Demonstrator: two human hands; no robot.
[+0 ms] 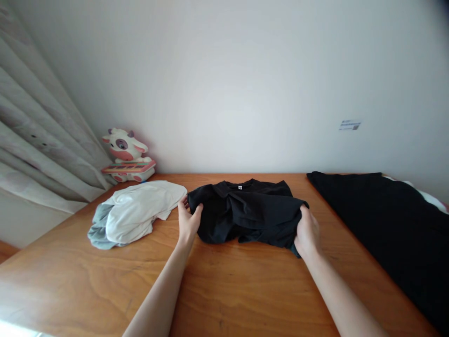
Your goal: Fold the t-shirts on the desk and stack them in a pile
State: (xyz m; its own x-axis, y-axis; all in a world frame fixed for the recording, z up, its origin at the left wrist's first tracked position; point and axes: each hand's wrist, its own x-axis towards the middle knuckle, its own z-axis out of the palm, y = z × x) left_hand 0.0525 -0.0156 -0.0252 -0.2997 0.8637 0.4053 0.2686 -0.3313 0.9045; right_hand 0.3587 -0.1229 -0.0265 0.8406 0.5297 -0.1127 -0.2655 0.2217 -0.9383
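Note:
A black T-shirt (263, 210) lies bunched on the wooden table, its collar toward the wall and a small white label showing at the neck. My left hand (188, 220) grips its left edge, with the thumb on the near side and the other fingers partly behind the cloth. At the opposite side, my right hand (307, 231) is closed on the raised right edge, its fingertips hidden by fabric. Between the two hands the cloth hangs in loose folds. Just left of my left hand rests a crumpled white garment (140, 210) with a grey-blue garment (100, 229) partly under it.
The wooden table (224, 299) reaches back to a pale wall carrying a small sticker (350, 125). A toy cow with a keyboard (126, 157) sits in the back left corner beside a curtain (42, 131). Black cloth (386, 224) covers the right side, with something white behind it.

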